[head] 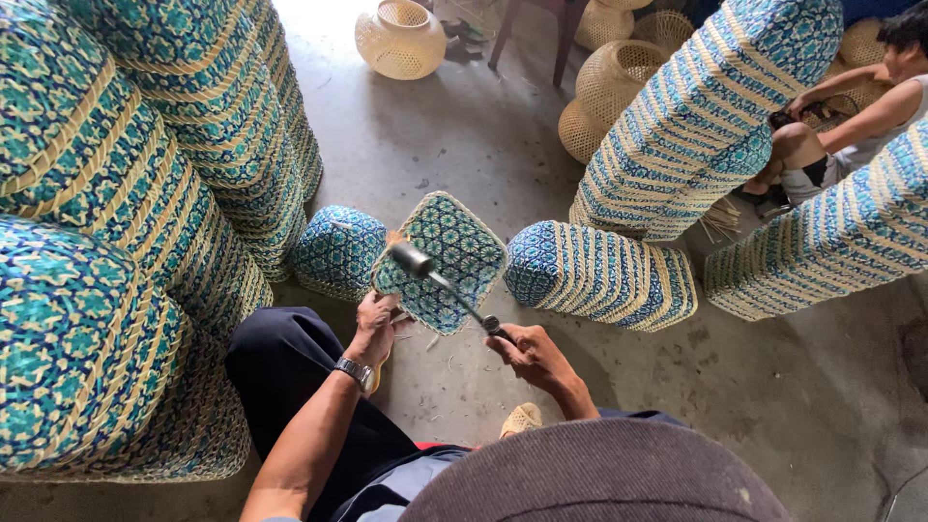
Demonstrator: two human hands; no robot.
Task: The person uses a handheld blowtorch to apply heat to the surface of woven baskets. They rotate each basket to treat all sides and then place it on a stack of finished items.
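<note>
**Basket work in hand, many finished pieces stacked about**

Right hand [535, 353]: fingers wrapped tight on the grip of a slim torch-like tool [447, 285], its dark round head raised over the basket; whether a flame is lit cannot be told. Left hand [375, 326]: fingers closed on the lower edge of a small square basket [443, 259], blue-green patterned with a pale woven rim, held tilted just above the concrete floor [435, 145] in front of the person's knee.

Judged state of work: this basket looks fully woven and is at a finishing pass. Much appears done already: tall stacks of like baskets [106, 242] stand at the left, further stacks [696, 126] lean or lie at the right. One more blue basket [338, 251] lies just beside the held one.

Beyond: plain pale cane baskets [399, 39], and another person [851, 116] seated at the far right.
</note>
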